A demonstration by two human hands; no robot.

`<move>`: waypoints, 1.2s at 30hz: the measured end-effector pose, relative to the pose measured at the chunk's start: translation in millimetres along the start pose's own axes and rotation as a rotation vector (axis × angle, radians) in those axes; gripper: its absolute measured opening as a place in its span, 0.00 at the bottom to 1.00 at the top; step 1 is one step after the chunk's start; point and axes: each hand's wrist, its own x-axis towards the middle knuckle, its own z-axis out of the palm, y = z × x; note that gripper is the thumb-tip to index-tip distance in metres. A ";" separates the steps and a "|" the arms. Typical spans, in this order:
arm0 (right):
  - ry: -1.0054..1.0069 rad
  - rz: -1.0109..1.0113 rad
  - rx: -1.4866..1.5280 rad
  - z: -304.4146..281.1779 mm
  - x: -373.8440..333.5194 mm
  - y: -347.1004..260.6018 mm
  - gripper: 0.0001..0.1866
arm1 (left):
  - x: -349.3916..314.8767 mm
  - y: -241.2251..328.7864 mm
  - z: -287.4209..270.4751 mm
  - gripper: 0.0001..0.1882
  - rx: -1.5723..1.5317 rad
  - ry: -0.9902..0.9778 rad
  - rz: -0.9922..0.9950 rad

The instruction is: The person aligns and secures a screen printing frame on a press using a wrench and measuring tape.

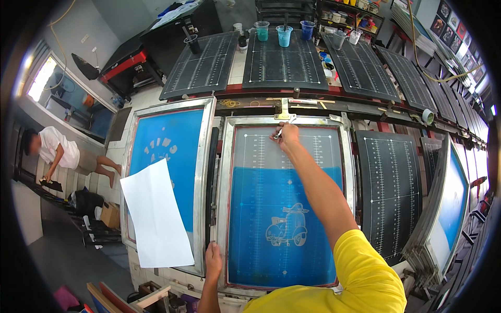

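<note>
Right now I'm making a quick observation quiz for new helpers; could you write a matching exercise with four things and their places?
Things:
1. right hand
2. left hand
3. white sheet
4. scooter picture

Places:
A. lying over part of the left frame
B. near the top end of the middle frame
C. on the middle frame's blue area
D. by the middle frame's lower left side

Pairs: 1-B, 2-D, 3-A, 4-C
</note>
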 end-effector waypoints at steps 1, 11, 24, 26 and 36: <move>0.025 -0.011 -0.024 3.5 0.5 -0.2 0.10 | 0.1 0.2 -0.6 0.24 -0.001 0.002 0.012; 0.020 0.033 -0.136 0.3 -3.1 -9.1 0.14 | -7.9 23.5 -0.8 0.22 -0.068 0.053 0.062; -0.233 0.217 -1.605 -36.4 25.6 -146.8 0.16 | -5.1 21.6 -4.3 0.21 -0.065 0.008 0.009; -0.297 0.139 -1.924 -8.1 15.6 -160.1 0.15 | -11.6 28.9 -6.5 0.21 -0.058 0.047 0.016; -0.465 -0.743 -2.807 69.9 2.7 -128.5 0.13 | -6.6 24.2 -2.5 0.18 -0.161 0.001 -0.030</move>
